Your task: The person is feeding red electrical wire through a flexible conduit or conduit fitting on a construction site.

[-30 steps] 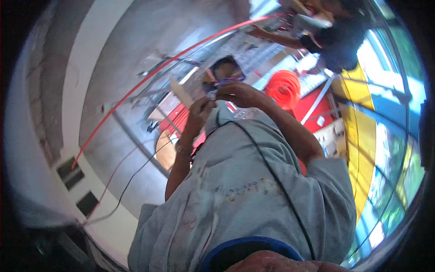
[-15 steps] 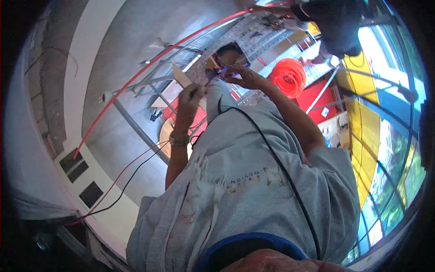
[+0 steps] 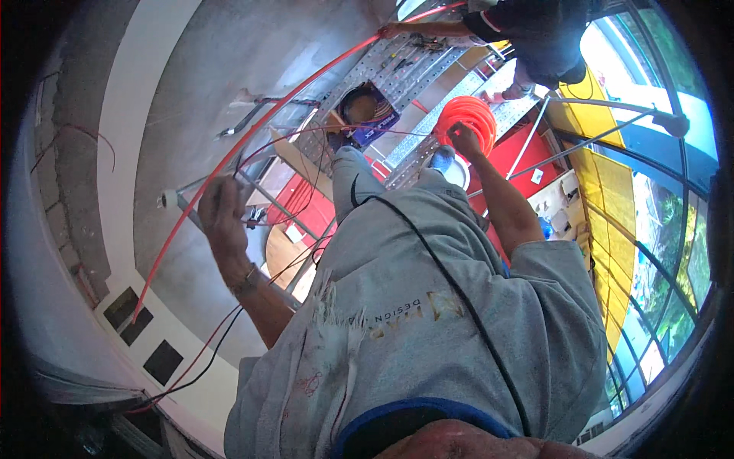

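A thin red wire (image 3: 329,128) runs between my spread arms. My left hand (image 3: 223,210), slightly blurred, is out to the left with its fingers curled at one end of the wire. On the right, my right hand (image 3: 462,138) pinches the other end, in front of a coil of bright orange-red tubing (image 3: 489,118). An opened blue-and-purple box (image 3: 380,128) with a dark coil inside sits between the hands, by my feet. Loose loops of wire (image 3: 312,180) hang to the right of my left hand.
A thick red tube (image 3: 260,131) arches across the left side, with another person's hand (image 3: 391,30) on it. Tools lie on the perforated metal platform (image 3: 394,73). Scaffold poles (image 3: 535,141), a white bucket (image 3: 457,173) and yellow boards (image 3: 612,252) are nearby.
My hands, close together before, have moved far apart, left and right, with the red wire stretched between them. The box shows more fully. The other person's hand has moved left along the tube.
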The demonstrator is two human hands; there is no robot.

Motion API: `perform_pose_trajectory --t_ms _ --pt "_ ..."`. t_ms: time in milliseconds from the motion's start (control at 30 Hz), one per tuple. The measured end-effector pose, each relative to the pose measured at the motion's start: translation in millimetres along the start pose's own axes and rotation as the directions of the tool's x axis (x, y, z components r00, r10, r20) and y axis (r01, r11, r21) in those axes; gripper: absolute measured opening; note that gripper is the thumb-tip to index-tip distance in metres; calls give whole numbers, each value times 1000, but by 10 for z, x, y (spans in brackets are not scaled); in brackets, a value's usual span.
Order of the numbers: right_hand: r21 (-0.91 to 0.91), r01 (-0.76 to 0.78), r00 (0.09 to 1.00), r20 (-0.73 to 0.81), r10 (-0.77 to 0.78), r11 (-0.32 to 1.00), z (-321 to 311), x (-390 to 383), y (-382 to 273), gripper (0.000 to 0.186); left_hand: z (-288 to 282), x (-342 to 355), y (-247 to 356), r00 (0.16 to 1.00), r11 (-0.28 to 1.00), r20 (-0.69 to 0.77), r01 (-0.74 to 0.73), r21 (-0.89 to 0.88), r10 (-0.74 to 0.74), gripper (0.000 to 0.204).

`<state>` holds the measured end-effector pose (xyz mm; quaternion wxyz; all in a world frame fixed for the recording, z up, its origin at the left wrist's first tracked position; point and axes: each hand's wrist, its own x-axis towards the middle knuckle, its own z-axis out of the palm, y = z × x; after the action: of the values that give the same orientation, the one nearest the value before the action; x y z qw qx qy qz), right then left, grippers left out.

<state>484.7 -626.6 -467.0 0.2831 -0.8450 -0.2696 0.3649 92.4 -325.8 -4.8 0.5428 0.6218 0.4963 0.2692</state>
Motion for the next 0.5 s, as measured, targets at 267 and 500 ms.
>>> perform_pose_trajectory --t_ms 267,500 --pt "845 -18 956 171 237 -535 -345 -15 -405 29 -561 -175 -88 995 977 -97 -46 -208 26 17" --pt "850 -3 923 204 325 -526 -712 253 -36 34 -1267 -354 -251 963 961 -265 -32 -275 -44 21"
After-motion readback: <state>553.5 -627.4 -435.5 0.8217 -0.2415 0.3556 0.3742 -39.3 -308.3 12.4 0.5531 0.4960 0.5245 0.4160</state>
